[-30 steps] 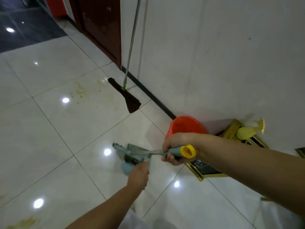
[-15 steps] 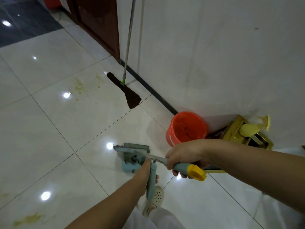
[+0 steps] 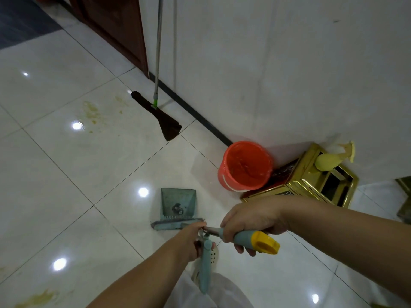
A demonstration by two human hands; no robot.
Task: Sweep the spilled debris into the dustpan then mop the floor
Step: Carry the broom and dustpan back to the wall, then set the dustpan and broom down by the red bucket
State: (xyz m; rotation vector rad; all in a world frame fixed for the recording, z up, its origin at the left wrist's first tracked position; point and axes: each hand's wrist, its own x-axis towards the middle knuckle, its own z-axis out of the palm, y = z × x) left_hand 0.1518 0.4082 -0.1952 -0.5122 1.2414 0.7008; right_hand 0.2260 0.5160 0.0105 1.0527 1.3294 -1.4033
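While our left hand grips the teal dustpan's handle and our right hand clasps the yellow-capped teal broom handle, the grey-green plastic dustpan has swung flat onto the floor; yellowish spilled debris remains beyond, near the brown flat mop, so sweeping isn't finished.

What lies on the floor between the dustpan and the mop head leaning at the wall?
In the head view, only bare glossy white tile with a grout line and a ceiling-light glare separates the dustpan from the mop head; the yellowish stains sit off to the left.
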